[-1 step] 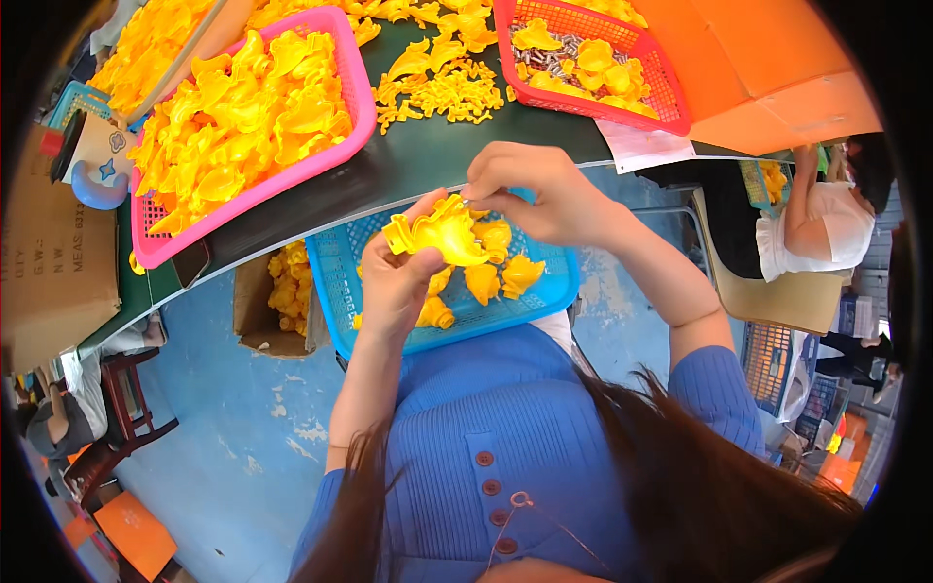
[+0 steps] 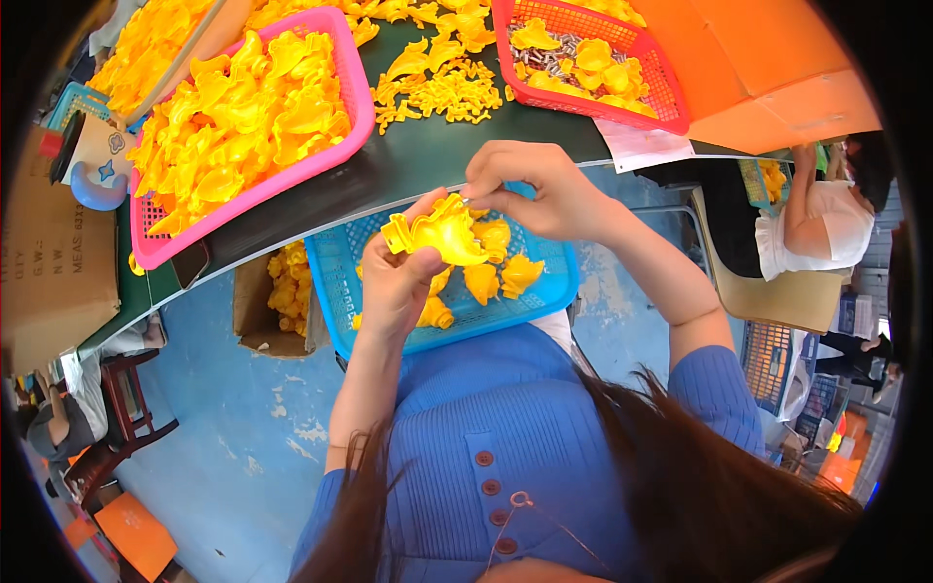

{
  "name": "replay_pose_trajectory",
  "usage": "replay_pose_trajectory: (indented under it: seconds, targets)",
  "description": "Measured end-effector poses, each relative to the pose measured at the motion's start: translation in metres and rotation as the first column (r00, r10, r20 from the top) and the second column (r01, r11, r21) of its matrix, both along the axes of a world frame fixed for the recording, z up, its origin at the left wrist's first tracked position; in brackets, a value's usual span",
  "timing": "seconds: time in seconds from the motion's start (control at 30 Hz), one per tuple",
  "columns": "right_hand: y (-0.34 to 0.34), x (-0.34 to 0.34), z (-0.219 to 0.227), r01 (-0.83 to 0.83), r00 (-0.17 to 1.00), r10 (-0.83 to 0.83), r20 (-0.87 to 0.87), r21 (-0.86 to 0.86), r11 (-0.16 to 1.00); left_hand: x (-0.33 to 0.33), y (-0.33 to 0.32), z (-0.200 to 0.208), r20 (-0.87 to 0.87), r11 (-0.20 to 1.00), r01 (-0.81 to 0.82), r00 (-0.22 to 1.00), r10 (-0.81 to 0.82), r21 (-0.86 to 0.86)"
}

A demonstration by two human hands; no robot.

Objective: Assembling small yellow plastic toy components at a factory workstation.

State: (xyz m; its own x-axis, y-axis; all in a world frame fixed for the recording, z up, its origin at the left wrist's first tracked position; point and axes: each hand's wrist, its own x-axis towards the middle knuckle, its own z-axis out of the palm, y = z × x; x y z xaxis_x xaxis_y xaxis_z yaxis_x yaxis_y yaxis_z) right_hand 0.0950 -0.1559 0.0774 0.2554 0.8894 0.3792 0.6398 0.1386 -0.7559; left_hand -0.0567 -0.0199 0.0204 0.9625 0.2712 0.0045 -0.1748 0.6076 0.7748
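Observation:
My left hand [image 2: 397,282] is closed round a curved yellow plastic shell [image 2: 445,233], with the thumb on its near edge and its hollow side showing. My right hand [image 2: 530,189] pinches a small silvery piece [image 2: 466,201] at the shell's far edge; the fingertips hide most of it. Below both hands, a blue plastic basket [image 2: 340,316] holds several yellow pieces, among them rounded closed ones [image 2: 522,276].
A pink basket [image 2: 357,97] heaped with yellow shells stands on the dark green table [image 2: 408,155]. Small yellow parts [image 2: 452,92] lie loose. A red basket [image 2: 671,107] holds shells and small metal pieces. A cardboard box [image 2: 255,321] of yellow pieces sits below. Another person [image 2: 816,228] works at right.

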Motion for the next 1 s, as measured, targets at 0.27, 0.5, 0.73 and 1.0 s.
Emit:
replay_pose_trajectory:
  seconds: [0.27, 0.5, 0.73, 1.0]
  targets:
    - [-0.001, -0.002, -0.01, 0.057, 0.996, -0.061, 0.061, 0.063, 0.996, 0.001, 0.001, -0.007, 0.099, 0.977, 0.105, 0.991, -0.087, -0.184]
    - [-0.007, 0.069, 0.005, 0.193, 0.978, -0.182, 0.098, -0.121, 0.974, 0.0, 0.005, -0.012, -0.023, 0.988, 0.017, 1.0, -0.021, -0.154]
    - [-0.065, 0.231, -0.023, 0.699, 0.508, -0.356, 0.784, -0.135, 0.702, -0.004, 0.011, -0.011, -0.042, 0.976, 0.027, 0.998, -0.037, -0.216]
    - [-0.068, 0.24, -0.021, 0.639, 0.511, -0.28, 0.813, -0.141, 0.756, -0.007, 0.01, -0.009, -0.035, 0.987, 0.077, 0.996, -0.082, -0.138]
